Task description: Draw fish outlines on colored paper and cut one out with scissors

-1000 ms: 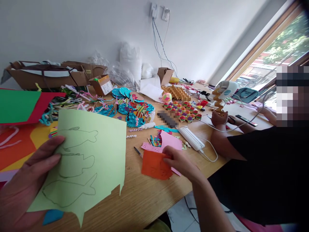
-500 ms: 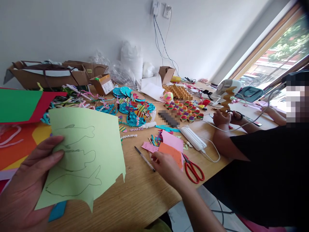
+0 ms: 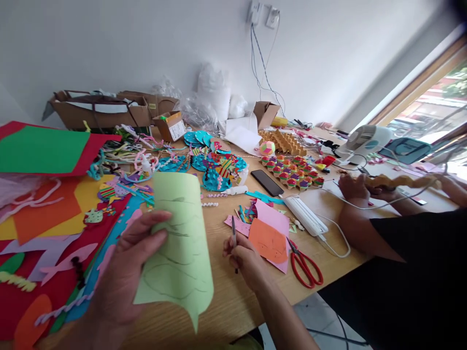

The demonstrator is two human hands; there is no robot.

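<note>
In my left hand (image 3: pixel 127 262) is a sheet of light green paper (image 3: pixel 178 243), pinched at its left edge and curled over. Pencil-like outlines run across it; the fold hides parts of them. My right hand (image 3: pixel 248 262) grips a pen (image 3: pixel 234 233) that points upward, just above the wooden table. Right of that hand lie orange paper (image 3: pixel 268 240) with drawn lines and pink paper (image 3: pixel 272 214) under it. Red-handled scissors (image 3: pixel 306 265) rest beside these papers, near the table's edge.
A black phone (image 3: pixel 267 183) and a white power strip (image 3: pixel 305 216) with a cable lie beyond the papers. Painted egg carton (image 3: pixel 292 170) stands behind them. Coloured paper cutouts (image 3: pixel 69 262) cover the left side. At right, another person's hands (image 3: pixel 353 189) hold a cardboard strip.
My right hand has picked up the pen from the table. The green sheet has moved right with my left hand and curled. The other person's cardboard strip has tipped from upright to level.
</note>
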